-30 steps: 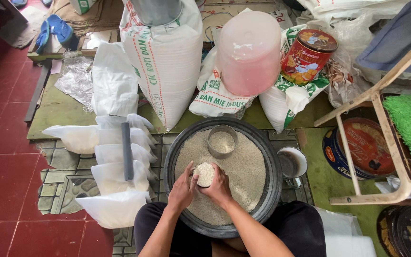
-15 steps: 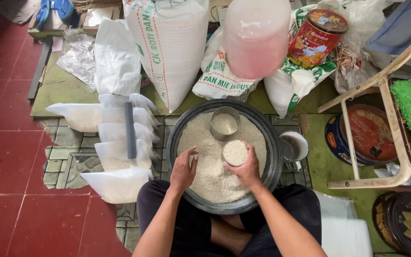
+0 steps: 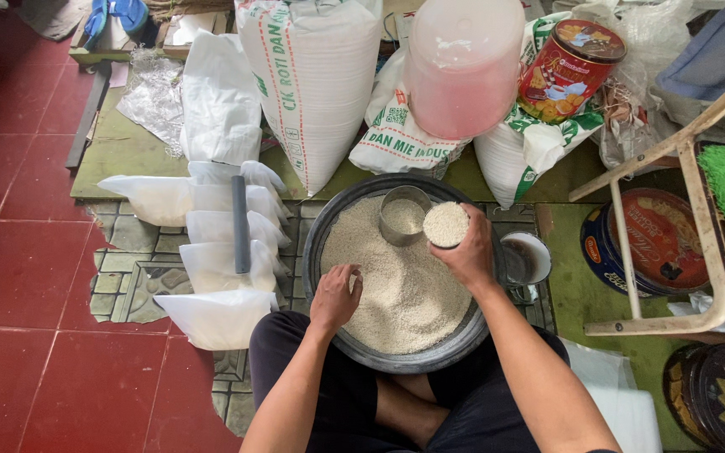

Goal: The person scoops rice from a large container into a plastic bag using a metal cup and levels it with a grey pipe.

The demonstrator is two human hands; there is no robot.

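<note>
Right hand [image 3: 468,256]: raised over the far right side of the basin, wrist bent, fingers wrapped tight round a small cup [image 3: 445,224] heaped level with white grain.
Left hand [image 3: 335,295]: apart from the right, lower and nearer the person, fingers curled loosely down onto the grain, holding nothing that I can see.
Arms: both forearms reach forward from crossed legs, the right one angled steeply up across the rim.
Basin [image 3: 320,243]: wide, dark metal, on the floor right before the person, filled with grain [image 3: 396,285].
Tin [image 3: 403,215]: round metal one standing in the grain at the far side, just beside the cup, partly filled.
Mug [image 3: 525,258]: outside the rim, to the right of the right hand.
Bags [image 3: 220,252]: filled white ones lying in a row to the left, a grey bar [image 3: 239,223] across them.
Sacks [image 3: 312,84]: standing behind the basin.
</note>
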